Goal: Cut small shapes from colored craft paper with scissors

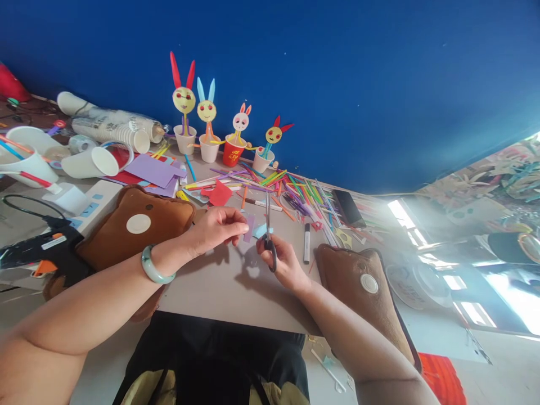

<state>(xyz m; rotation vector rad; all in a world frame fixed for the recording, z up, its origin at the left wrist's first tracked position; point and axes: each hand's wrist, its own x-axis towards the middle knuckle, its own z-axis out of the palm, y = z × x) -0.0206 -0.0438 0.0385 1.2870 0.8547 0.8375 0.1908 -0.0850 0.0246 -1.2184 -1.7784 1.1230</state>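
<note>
Between the thumb and fingers of my left hand is a small strip of purple paper, held upright over the table. My right hand has its fingers in the handles of a pair of scissors, whose blades point up and away, just right of the strip. The blades do not touch the paper. A light blue paper scrap lies on the table behind the scissors. Red paper lies farther back on the left.
Four cup figures with rabbit ears stand along the blue wall. Colored sticks, a phone and a marker lie around. Brown cushions flank both arms. At the left are a glue gun and paper cups.
</note>
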